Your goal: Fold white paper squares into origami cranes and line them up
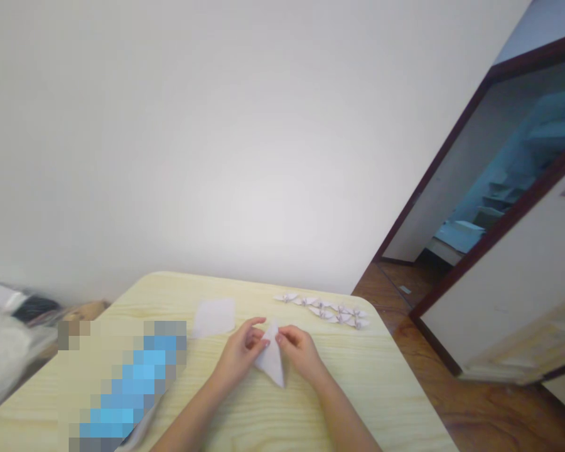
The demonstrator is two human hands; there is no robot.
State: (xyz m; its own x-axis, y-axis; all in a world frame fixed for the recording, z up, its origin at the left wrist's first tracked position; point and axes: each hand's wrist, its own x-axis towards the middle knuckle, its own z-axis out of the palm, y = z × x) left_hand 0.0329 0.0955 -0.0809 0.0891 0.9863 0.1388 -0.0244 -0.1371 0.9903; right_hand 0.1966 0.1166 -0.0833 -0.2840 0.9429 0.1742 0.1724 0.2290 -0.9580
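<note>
While I look down at the table point(263, 420), my two hands are close together near its middle, and they hold one folded paper point(271, 359) between them. My left hand point(239, 355) is on the 9 o'clock side of the paper; its fingers point(257, 333) are curled, and their tips press on the paper's edge. My right hand point(297, 351) is on the 3 o'clock side, and it pinches the upper part with thumb and fingers. So neither hand is released, and both are grasping the same paper. The paper is white, has a long triangle shape, and stands tilted with its sharp tip toward 6 o'clock. I cannot tell if this tip touches the table.

From my hands, at 10 o'clock, a flat white sheet point(213, 317) lies on the table, just beyond my left hand. At 1 o'clock, small paper cranes point(320, 309) lie in two rows near the far edge. At 8 o'clock, a blue thing point(136, 383) lies on the table, but it is blurred, so I cannot tell what it is. Farther away at 3 o'clock stands an open door point(513, 270) above a wooden floor point(405, 333), and a white wall point(216, 157) rises at 12 o'clock.
</note>
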